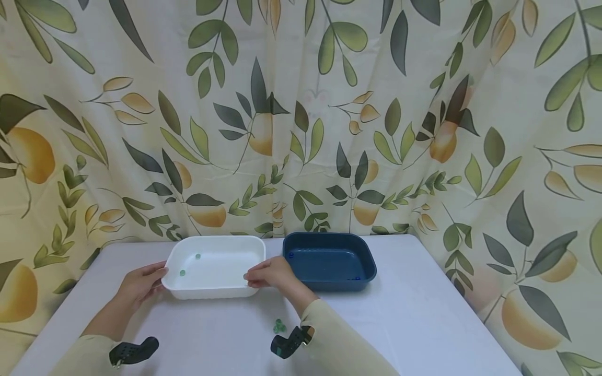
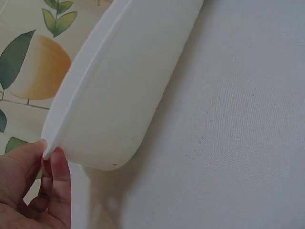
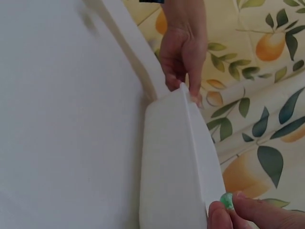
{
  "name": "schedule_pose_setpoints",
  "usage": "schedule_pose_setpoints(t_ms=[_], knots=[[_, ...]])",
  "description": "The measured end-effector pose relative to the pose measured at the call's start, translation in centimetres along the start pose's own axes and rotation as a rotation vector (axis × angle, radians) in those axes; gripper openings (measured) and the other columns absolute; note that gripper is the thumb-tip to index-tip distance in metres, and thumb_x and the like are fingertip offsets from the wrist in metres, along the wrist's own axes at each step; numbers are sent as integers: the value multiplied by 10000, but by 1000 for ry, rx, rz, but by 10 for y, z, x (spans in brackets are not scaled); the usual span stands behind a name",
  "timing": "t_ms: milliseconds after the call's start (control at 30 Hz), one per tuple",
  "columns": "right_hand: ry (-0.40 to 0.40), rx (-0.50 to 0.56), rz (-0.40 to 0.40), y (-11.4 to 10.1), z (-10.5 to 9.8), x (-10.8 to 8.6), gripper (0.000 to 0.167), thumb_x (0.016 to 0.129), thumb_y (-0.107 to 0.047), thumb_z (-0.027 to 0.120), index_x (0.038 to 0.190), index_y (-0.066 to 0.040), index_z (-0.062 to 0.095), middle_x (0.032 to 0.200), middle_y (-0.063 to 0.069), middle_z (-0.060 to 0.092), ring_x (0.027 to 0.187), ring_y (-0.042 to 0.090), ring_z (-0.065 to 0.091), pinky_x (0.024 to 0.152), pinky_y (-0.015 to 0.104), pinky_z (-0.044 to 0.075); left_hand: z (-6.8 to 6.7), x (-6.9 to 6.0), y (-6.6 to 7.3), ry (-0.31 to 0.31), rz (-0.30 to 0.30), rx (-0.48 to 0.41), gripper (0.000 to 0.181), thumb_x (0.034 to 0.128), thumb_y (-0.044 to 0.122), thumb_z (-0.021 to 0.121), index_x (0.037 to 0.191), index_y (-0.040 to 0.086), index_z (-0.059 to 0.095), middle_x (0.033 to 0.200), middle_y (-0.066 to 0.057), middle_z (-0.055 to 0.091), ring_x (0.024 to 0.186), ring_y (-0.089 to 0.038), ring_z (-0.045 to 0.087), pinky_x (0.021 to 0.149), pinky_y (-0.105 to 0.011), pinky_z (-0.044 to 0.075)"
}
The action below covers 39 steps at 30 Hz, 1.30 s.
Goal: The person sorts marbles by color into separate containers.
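A white rectangular tray (image 1: 216,293) rests on the table, with two small green marbles (image 1: 182,272) lying inside it. My left hand (image 1: 141,283) pinches the tray's left rim between thumb and fingers, as the left wrist view shows with the hand (image 2: 35,183) at the rim's end. Over the tray's right edge is my right hand (image 1: 271,272). Its thumb and fingers pinch a green marble (image 3: 227,201), seen in the right wrist view beside the white rim. Several more green marbles (image 1: 279,326) lie in a small cluster on the tabletop, near the right wrist.
Just right of the white tray stands a dark blue tray (image 1: 329,286) holding a few blue marbles (image 1: 357,279). Both trays are near the far edge of the white-covered table (image 1: 437,324). A leaf-and-fruit patterned curtain (image 1: 301,115) hangs behind the table.
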State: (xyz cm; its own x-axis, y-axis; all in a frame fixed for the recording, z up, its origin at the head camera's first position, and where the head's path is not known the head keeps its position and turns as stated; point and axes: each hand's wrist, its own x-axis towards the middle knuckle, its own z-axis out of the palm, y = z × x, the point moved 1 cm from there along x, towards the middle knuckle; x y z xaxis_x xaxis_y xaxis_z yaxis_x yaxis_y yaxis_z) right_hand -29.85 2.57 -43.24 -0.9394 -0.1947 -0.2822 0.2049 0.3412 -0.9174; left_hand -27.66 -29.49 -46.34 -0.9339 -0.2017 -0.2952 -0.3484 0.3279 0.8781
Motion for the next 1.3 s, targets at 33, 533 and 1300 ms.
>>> schedule_pose_setpoints(t_ms=[33,533,1300], knots=[[1,2,5,0,0,1,153,824,-96,786,938,3,760,825,103,757,743,181,746,681,245,601,0,0,0,0,1,1,606,1007,305,564,1457,-57,383,1333,-292,549,792,-85,607,685,-224,540],[11,-5,18,1,2,0,172,829,-109,786,963,-3,762,836,95,758,725,172,742,673,230,595,0,0,1,2,12,-9,588,1012,277,558,1456,-65,381,1324,-294,552,780,-74,602,676,-221,541],[-11,24,-10,7,-3,-8,182,840,-135,781,987,-29,763,872,81,757,776,181,741,725,272,604,0,1,-2,10,5,-11,608,1000,307,577,1454,-53,392,1371,-294,518,788,-81,606,672,-211,533]])
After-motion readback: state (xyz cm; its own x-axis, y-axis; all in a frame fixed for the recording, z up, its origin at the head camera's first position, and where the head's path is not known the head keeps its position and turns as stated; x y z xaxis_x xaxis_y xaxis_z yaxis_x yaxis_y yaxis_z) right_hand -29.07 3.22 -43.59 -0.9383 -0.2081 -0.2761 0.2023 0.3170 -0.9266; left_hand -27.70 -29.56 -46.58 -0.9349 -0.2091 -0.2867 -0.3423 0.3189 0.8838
